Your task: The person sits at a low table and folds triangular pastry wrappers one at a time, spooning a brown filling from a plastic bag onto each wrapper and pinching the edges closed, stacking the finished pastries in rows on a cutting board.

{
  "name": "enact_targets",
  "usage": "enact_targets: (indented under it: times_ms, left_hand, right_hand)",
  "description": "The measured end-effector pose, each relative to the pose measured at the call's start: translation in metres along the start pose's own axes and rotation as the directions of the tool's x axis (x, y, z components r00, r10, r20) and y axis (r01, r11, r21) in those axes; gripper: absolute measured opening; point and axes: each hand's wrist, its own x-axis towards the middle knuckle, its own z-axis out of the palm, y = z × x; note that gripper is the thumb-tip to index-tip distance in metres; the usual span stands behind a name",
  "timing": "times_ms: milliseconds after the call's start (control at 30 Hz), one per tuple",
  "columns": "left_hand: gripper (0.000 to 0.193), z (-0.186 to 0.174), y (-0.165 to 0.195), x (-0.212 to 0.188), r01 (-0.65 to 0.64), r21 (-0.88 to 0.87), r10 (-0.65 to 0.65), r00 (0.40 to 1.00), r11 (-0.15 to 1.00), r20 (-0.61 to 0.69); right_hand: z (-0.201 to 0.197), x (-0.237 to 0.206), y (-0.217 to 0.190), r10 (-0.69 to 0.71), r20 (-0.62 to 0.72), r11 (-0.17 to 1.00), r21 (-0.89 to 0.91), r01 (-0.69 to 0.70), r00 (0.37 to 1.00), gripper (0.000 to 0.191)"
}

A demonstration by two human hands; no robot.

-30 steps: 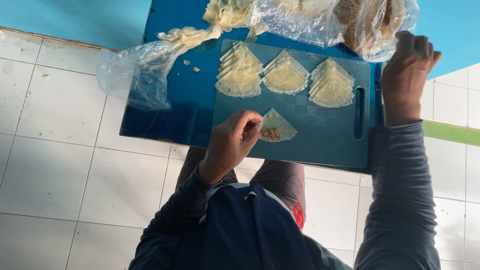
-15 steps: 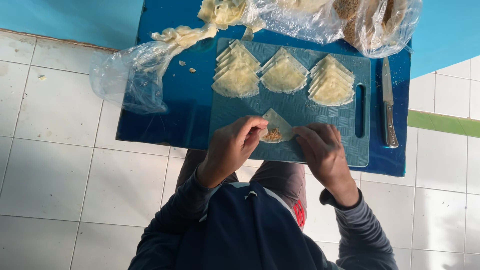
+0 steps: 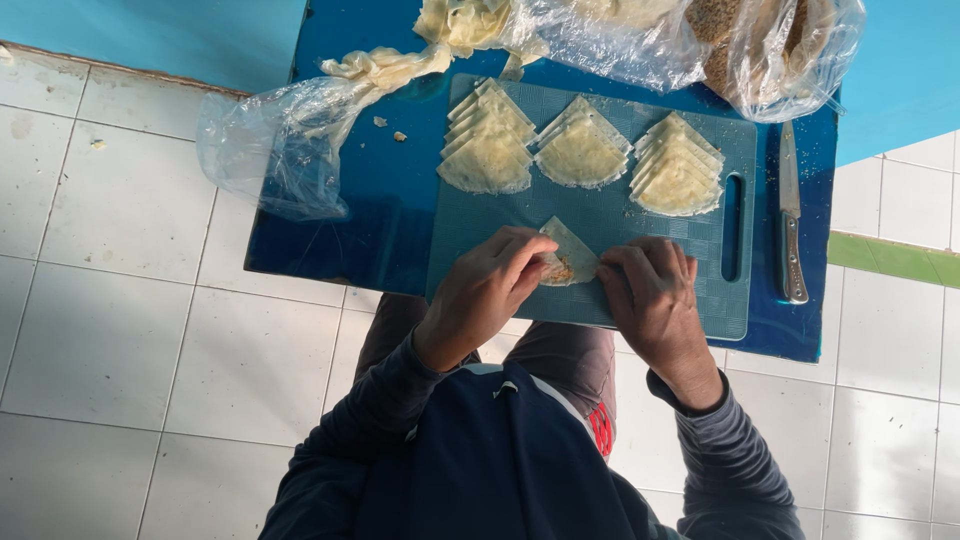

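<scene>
Hands: left hand [image 3: 487,290] and right hand [image 3: 655,300] meet over one pale triangular pastry sheet with brown filling [image 3: 566,262].
Left grip: fingertips pinch the near left edge of the sheet, partly covering the filling.
Right grip: fingertips press on the sheet's right edge; whether they clasp it or only touch cannot be told.
Sheet position: front middle of the blue-green plastic cutting board [image 3: 610,215], between both hands.
Board: lies on a dark blue tabletop [image 3: 380,200] above a white tiled floor [image 3: 130,330].
Stacks: three fanned piles of pale folded pastry sheets [image 3: 580,152] line the board's far side.
Knife: a metal-handled kitchen knife [image 3: 791,225] lies on the tabletop just right of the board.
Bags: a clear crumpled plastic bag [image 3: 275,145] sits left; another clear bag of pale and brown contents [image 3: 700,40] sits at the far edge.
</scene>
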Motion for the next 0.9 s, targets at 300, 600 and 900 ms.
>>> enact_targets:
  times_ms: [300, 600, 900]
  left_hand:
    - [0.02, 0.004, -0.005, -0.001, -0.051, 0.078, 0.046, 0.997, 0.996, 0.066]
    - [0.022, 0.001, -0.003, -0.001, -0.046, 0.078, 0.039, 0.995, 0.996, 0.089]
    - [0.02, -0.001, 0.002, 0.001, -0.007, 0.023, 0.006, 0.999, 1.0, 0.046]
  right_hand:
    - [0.002, 0.002, -0.003, 0.028, 0.022, 0.994, 0.103, -0.03, 0.999, 0.017]
    - [0.002, 0.007, -0.005, 0.057, 0.104, 0.991, 0.111, -0.069, 0.993, 0.013]
    - [-0.002, 0.01, -0.007, 0.14, 0.153, 0.871, 0.451, -0.195, 0.978, 0.01]
